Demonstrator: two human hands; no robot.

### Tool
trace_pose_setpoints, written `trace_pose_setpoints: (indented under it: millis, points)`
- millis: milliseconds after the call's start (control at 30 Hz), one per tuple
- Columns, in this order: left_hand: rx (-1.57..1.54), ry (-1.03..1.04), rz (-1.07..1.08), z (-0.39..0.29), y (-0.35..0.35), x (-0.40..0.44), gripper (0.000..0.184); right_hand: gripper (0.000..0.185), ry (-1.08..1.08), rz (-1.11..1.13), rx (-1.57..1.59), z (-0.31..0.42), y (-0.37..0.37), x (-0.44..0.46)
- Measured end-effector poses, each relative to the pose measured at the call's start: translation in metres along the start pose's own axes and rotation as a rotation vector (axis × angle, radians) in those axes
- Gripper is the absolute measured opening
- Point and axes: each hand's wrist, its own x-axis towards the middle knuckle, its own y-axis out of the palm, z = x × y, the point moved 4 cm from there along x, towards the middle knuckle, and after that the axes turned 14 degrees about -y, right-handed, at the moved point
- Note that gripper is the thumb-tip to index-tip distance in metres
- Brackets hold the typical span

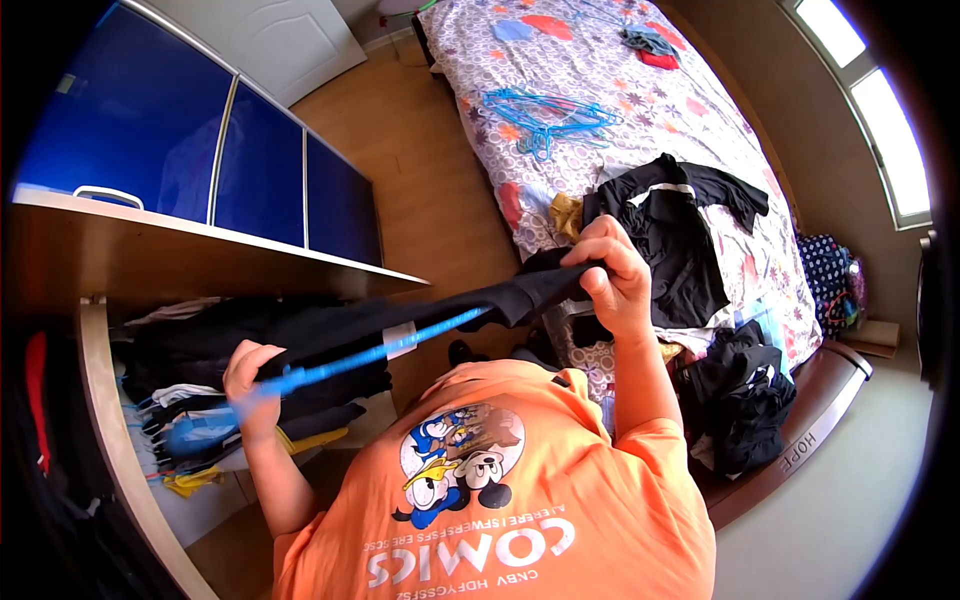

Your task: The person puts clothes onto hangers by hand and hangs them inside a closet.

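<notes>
The left hand [249,372] and the right hand [618,272] are well apart, with a black garment [400,314] drawn out between them. The right hand pinches one end of it between thumb and fingers; the left is clasped about one end of a blue hanger [400,348], which slants up beside the cloth toward the right hand. The hanger's other end is hidden by the garment, its near end is blurred, and whether the left fingers also grip the cloth I cannot tell. Beneath both shows the wearer's orange T-shirt [600,520]. To the left, an open wardrobe [117,420] holds tightly packed dark clothes [220,335] with white, blue and yellow pieces among them, too crowded to separate; a red item [36,390] lies near the picture's dark edge. On the patterned bed [650,110] to the right are a tangle of blue hangers [550,115], a spread black top [680,230] and, by the footboard [820,400], a black heap [740,400] whose separate pieces are hard to make out
</notes>
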Motion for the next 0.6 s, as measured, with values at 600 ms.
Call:
trace_pose_setpoints:
  millis: [600]
  points:
    - [0.188, 0.044, 0.020, -0.036, 0.004, 0.003, 0.041, 0.021, -0.081, 0.150, -0.228, 0.016, 0.009, 0.049]
